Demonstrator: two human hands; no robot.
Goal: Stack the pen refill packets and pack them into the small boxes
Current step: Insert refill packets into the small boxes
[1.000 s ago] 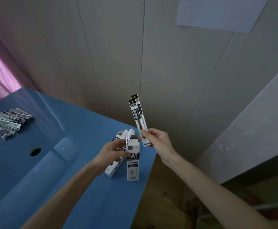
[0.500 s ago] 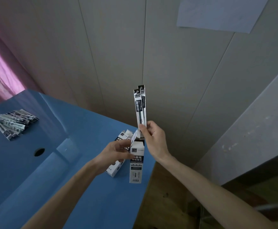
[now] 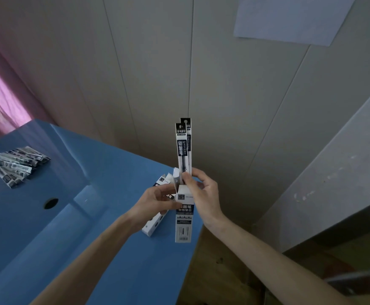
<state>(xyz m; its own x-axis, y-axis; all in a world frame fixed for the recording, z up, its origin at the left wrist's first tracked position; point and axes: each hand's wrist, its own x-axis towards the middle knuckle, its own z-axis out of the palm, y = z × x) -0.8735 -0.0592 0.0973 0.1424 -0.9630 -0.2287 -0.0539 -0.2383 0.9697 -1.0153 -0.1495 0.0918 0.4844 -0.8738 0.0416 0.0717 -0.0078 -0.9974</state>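
Note:
My left hand (image 3: 155,203) grips a small white and dark box (image 3: 183,219), held upright with its top flap open. Pinched in my right hand (image 3: 201,194) are two pen refill packets (image 3: 183,146), standing upright with their lower ends at the box's open mouth. How deep they sit inside is hidden by my fingers. A pile of several loose refill packets (image 3: 19,166) lies at the far left of the blue table (image 3: 91,249).
More small boxes (image 3: 155,223) lie on the table just behind my left hand. A round hole (image 3: 51,203) is in the tabletop at left. The table's right edge runs beside the box, with wooden floor below. A pink curtain hangs at left.
My right hand turned the two packets from tilted to upright and brought them over the box, lowering their ends to its open top. The left hand kept holding the box.

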